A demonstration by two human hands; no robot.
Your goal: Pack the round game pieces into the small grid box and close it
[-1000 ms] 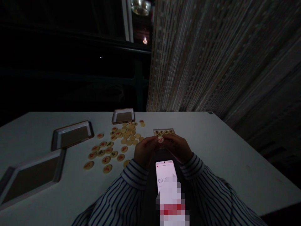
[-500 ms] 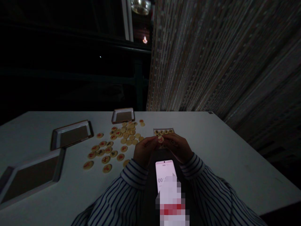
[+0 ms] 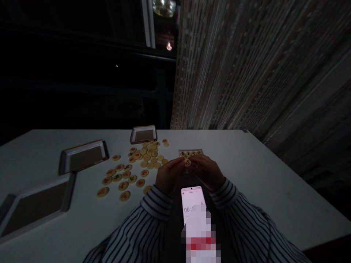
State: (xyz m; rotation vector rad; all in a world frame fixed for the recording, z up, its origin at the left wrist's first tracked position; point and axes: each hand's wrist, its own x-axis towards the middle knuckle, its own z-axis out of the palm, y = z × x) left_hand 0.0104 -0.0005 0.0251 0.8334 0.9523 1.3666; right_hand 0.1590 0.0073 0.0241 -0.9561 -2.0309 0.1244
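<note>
Between my fingertips is a round, pale Chinese chess piece (image 3: 187, 163) with a red character facing me. My left hand (image 3: 169, 175) pinches it from the left, and my right hand (image 3: 208, 172) closes on it from the right. Just beyond my hands, a small box (image 3: 182, 150) contains a row of pieces with dark characters; my hands hide its near part. To the left lies a loose heap of Chinese chess pieces (image 3: 147, 158), many blank side up. Nearer me, several more pieces (image 3: 123, 185) lie spread out, showing red or black characters.
A lit phone (image 3: 192, 199) showing a timer lies between my forearms, partly blurred out. Shallow trays or lids stand on the white table (image 3: 263, 182): a small one (image 3: 131, 141) at the back, another (image 3: 107, 155) at left, and a larger one (image 3: 72, 190) nearer. A string curtain (image 3: 219, 73) hangs behind.
</note>
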